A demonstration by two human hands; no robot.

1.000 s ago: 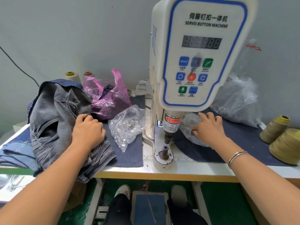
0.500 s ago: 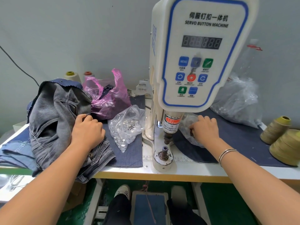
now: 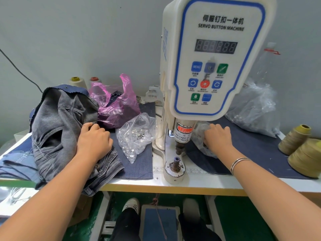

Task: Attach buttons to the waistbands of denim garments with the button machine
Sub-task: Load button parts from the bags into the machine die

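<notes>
Left hand (image 3: 94, 142) sits on the grey denim garment (image 3: 59, 129), fingers curled into the fabric and gripping it, on the left side of the bench (image 3: 217, 184). Right hand (image 3: 218, 139) is over by the button machine (image 3: 208, 66), fingers curled into a clear plastic bag (image 3: 199, 134) just right of the press head. Another clear bag of buttons (image 3: 137, 136) lies between the denim and the machine.
</notes>
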